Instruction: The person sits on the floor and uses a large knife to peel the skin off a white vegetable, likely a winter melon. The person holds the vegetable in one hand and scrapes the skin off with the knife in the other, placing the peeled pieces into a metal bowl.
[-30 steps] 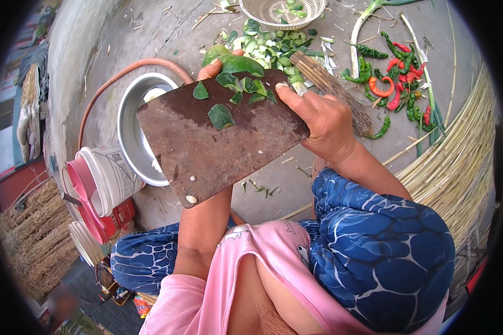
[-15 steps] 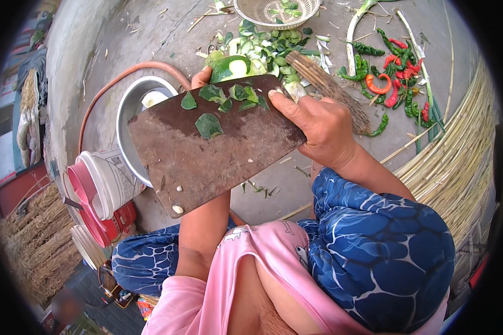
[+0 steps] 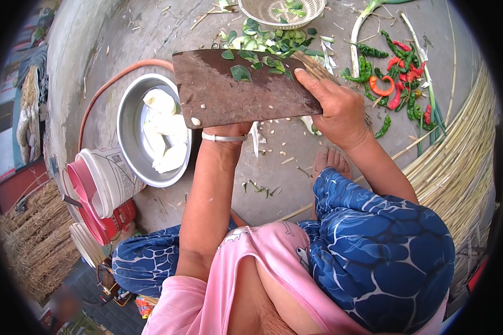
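A dark brown cutting board point(image 3: 237, 97) is raised off the ground in front of me. Pieces of green peel point(image 3: 241, 73) lie along its far edge, and a few pale seeds stick to its near left corner. My right hand point(image 3: 338, 109) is closed round the board's right end, thumb on top. Only the heel of my left hand point(image 3: 237, 129) shows under the near edge, above a white bangle point(image 3: 223, 138); the board hides its fingers. Left of the board, a metal basin point(image 3: 126, 111) holds peeled white vegetable chunks point(image 3: 165, 134).
Green peelings point(image 3: 274, 42) cover the ground beyond the board, before a cream basket point(image 3: 282, 17). Red and green peppers point(image 3: 399, 75) and a leek point(image 3: 355, 44) lie at right, near long dry stalks point(image 3: 452, 145). A white bucket point(image 3: 112, 176) stands left; an orange hose point(image 3: 134, 67) curves behind the basin.
The board has moved up and to the right, uncovering the basin's contents. My left forearm has reached farther forward, and its fingers have gone out of sight.
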Demonstrator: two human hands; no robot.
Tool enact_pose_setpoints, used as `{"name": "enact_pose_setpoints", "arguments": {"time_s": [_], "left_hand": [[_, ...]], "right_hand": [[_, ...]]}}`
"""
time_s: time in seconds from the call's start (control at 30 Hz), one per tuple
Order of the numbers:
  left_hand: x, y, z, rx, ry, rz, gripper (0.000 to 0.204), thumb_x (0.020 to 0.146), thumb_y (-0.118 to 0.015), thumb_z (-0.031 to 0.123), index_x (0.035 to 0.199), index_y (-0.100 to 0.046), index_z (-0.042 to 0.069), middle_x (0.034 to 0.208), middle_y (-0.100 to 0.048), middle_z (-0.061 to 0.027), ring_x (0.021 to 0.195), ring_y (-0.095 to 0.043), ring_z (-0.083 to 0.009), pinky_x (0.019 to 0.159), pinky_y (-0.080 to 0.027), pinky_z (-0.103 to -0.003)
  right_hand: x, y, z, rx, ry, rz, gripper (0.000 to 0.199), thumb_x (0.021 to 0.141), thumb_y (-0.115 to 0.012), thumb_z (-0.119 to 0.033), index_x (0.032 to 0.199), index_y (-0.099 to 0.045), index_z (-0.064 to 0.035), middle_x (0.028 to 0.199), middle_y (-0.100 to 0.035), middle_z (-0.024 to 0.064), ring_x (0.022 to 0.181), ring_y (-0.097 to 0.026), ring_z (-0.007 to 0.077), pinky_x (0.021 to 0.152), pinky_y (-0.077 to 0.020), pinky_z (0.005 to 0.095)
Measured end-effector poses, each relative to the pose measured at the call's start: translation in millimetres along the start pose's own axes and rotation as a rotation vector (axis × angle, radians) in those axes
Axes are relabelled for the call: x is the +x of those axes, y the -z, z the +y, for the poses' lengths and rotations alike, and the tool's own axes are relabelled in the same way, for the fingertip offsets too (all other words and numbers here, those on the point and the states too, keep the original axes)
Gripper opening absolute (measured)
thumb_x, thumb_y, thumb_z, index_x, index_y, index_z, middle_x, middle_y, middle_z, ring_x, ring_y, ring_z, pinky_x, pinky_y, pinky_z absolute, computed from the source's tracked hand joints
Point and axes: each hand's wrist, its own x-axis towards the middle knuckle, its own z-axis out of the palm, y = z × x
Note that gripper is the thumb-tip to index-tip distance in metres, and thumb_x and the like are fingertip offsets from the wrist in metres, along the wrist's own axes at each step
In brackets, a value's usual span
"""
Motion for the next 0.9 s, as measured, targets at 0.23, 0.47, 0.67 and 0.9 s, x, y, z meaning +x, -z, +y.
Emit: {"name": "enact_pose_setpoints", "arguments": {"time_s": [0.23, 0.47, 0.67, 0.9], "left_hand": [[7, -4, 8, 0.188, 0.054, 0.198, 0.045, 0.100, -0.044, 0.037, 0.130, -0.057, 0.006, 0.126, -0.063, -0.0131, 0.114, -0.062, -0.0250, 0.100, -0.050, -0.042], [23, 46, 15, -0.091, 0.232, -0.059, 0.045, 0.097, -0.046, 0.036, 0.126, -0.061, 0.005, 0.117, -0.068, -0.0130, 0.104, -0.067, -0.0258, 0.095, -0.054, -0.042], [12, 32, 15, -0.198, 0.347, -0.242, 0.048, 0.098, -0.045, 0.040, 0.130, -0.057, 0.006, 0.123, -0.065, -0.0128, 0.110, -0.064, -0.0275, 0.098, -0.052, -0.044], [-9, 15, -10, -0.135, 0.019, -0.283, 0.051, 0.100, -0.045, 0.044, 0.135, -0.052, 0.007, 0.132, -0.060, -0.0126, 0.119, -0.060, -0.0288, 0.101, -0.050, -0.047]], "right_hand": [[2, 9, -28, 0.010, 0.178, -0.053, 0.054, 0.072, -0.066, -0.011, 0.125, -0.066, -0.0213, 0.067, -0.050, 0.0008, 0.052, -0.054, 0.0187, 0.052, -0.0422, 0.0335], [-2, 12, -34, 0.026, 0.180, -0.077, 0.055, 0.071, -0.068, -0.011, 0.125, -0.066, -0.0214, 0.067, -0.049, 0.0003, 0.051, -0.054, 0.0171, 0.052, -0.0391, 0.0333], [-4, 8, -22, 0.049, 0.123, -0.080, 0.062, 0.066, -0.073, -0.012, 0.127, -0.065, -0.0202, 0.067, -0.049, 0.0024, 0.054, -0.053, 0.0216, 0.052, -0.0414, 0.0354], [-7, -2, -1, 0.114, -0.064, -0.179, 0.063, 0.068, -0.073, -0.006, 0.129, -0.063, -0.0169, 0.091, -0.067, 0.0086, 0.075, -0.067, 0.0281, 0.065, -0.0528, 0.0363]]}}
